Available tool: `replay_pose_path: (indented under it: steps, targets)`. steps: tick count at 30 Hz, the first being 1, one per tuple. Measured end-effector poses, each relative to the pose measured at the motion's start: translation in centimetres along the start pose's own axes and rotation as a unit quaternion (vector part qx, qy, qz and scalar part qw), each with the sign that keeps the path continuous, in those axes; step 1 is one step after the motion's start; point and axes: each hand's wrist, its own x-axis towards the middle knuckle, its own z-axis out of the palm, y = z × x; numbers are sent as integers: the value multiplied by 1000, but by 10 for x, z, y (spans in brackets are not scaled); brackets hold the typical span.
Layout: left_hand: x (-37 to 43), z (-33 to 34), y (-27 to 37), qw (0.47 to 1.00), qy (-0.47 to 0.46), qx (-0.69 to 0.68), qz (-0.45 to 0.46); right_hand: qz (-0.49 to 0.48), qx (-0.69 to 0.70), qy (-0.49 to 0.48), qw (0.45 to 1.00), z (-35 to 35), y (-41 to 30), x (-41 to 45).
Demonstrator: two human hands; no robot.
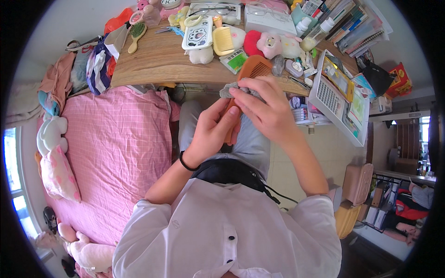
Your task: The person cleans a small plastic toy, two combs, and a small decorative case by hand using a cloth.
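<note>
My left hand (215, 127) grips the handle of an orange-brown comb (253, 66), its toothed head pointing away from me and tilted to the right. A grey cloth (227, 89) is bunched under the fingers of my right hand (267, 106), pressed against the comb just below its teeth. Part of the comb's handle is hidden by both hands and the cloth. The comb is held above my lap, in front of the wooden desk's (156, 71) near edge.
On the desk lie a yellow comb (223, 41), a hairbrush (137, 34), a green-and-white packet (236, 60), plush toys (269, 45) and eyeglasses (212, 8). A white tray (358, 133) holding a keyboard (328, 92) juts out at right. A bed with a pink checked sheet (118, 153) is at left.
</note>
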Motion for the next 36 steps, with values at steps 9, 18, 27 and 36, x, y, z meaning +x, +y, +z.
replay_pose_path:
  steps: [9, 18, 27, 36]
  targets:
    - [-8, -2, 9, 999, 11, 45, -17, -25, -67, 4, 997, -5, 21, 2]
    - [-8, -8, -6, 996, 30, 57, -54, -31, 13, -18, 999, 8, -11, -8]
    - [-7, -7, 8, 999, -2, -26, -28, 46, -117, 70, 990, -12, 22, 2]
    - [15, -2, -21, 938, 64, -337, -45, 7, -21, -26, 999, 24, -23, -22]
